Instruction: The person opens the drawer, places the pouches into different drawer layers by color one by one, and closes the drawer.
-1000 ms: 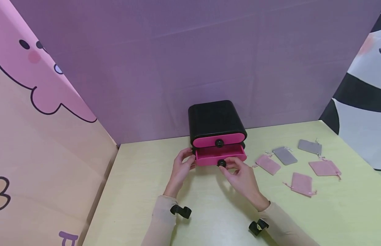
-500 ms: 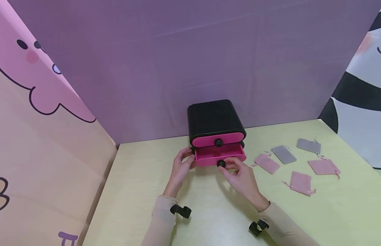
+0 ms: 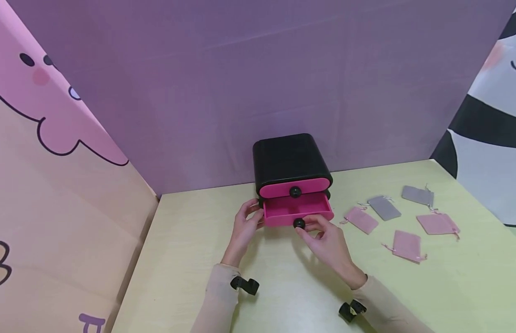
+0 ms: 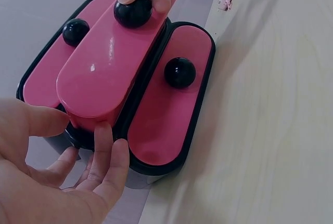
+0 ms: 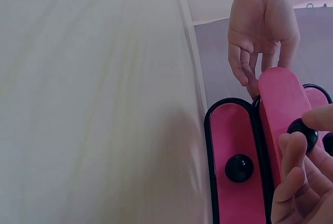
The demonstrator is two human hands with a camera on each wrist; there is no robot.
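In the head view a small black drawer cabinet (image 3: pixel 289 157) with pink drawer fronts stands against the purple backdrop. Its middle drawer (image 3: pixel 279 218) is pulled partway out, and the inside that shows is bare pink. My right hand (image 3: pixel 328 243) pinches that drawer's round black knob (image 5: pixel 303 133) between thumb and fingers. At the cabinet's left side, my left hand (image 3: pixel 244 226) holds around the end beside the drawer, thumb above and fingers below, as the left wrist view shows. The top drawer (image 4: pixel 49 78) and the bottom drawer (image 4: pixel 169 109) are closed.
On the pale wooden table (image 3: pixel 179 277), right of the cabinet, lie several flat drawstring pouches, such as a pink pouch (image 3: pixel 407 246) and a grey pouch (image 3: pixel 384 208). A purple cloth (image 3: pixel 241 92) rises behind. Printed panels border both sides.
My right hand has drawn the middle drawer slightly farther out toward me. The left hand stays at the cabinet's side, and the view has shifted a little.
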